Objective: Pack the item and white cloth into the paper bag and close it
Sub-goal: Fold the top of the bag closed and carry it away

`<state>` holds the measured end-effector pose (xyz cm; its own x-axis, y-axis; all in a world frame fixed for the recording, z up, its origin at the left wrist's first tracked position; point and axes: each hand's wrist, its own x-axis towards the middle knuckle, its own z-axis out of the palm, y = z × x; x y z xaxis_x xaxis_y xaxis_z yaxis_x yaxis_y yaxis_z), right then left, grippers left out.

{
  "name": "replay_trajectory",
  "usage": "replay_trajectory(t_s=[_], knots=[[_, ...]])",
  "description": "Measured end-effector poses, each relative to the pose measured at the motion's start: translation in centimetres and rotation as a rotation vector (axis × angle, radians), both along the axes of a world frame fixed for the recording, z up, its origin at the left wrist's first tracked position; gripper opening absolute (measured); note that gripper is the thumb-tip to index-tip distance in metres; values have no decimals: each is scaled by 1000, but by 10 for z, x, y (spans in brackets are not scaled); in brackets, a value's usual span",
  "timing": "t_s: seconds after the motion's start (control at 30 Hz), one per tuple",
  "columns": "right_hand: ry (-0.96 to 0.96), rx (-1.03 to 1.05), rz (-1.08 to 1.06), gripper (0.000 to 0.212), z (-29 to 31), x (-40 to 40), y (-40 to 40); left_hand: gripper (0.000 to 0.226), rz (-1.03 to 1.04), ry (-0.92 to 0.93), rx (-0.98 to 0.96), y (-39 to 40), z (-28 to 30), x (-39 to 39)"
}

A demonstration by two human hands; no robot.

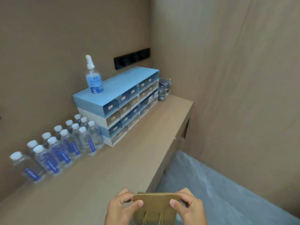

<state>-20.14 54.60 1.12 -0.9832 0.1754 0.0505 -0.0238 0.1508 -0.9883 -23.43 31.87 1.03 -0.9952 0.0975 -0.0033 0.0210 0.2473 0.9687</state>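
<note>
A small brown paper bag with twisted cord handles is held at the bottom centre of the head view, past the near corner of the counter. My left hand pinches its top left edge between thumb and fingers. My right hand pinches the top right edge the same way. The bag's top edge looks flat and pressed together. The inside of the bag is hidden, and no white cloth or other item shows.
A tan counter runs along the wall. On it stand several water bottles, a stack of blue and beige drawer units with a spray bottle on top, and dark rolls. Blue-grey floor covering lies to the right.
</note>
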Motion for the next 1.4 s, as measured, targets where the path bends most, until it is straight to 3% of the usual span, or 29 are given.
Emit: replay_trajectory(t_s=[0.17, 0.43, 0.57, 0.73, 0.8, 0.93, 1.13, 1.4], knots=[[20, -50, -259, 42, 7, -5, 108, 42, -235, 24, 23, 130, 4, -54], [-2, -71, -513, 18, -3, -49, 222, 15, -451, 41, 12, 272, 7, -140], [-39, -34, -594, 10, -12, -99, 271, 12, -512, 30, 8, 329, -8, -203], [-76, -31, -635, 34, -1, -186, 326, 13, -558, 24, 15, 393, -13, -297], [-82, -3, -611, 34, 9, -229, 348, 14, -542, 10, 26, 414, -7, -338], [-82, 45, -521, 32, 21, -315, 379, 11, -433, -8, 63, 435, 3, -409], [-76, 96, -241, 27, 19, -465, 392, 45, -133, -39, 96, 421, -5, -501], [-65, 196, 360, 28, -22, -679, 342, 28, 485, -95, 81, 367, -39, -586]])
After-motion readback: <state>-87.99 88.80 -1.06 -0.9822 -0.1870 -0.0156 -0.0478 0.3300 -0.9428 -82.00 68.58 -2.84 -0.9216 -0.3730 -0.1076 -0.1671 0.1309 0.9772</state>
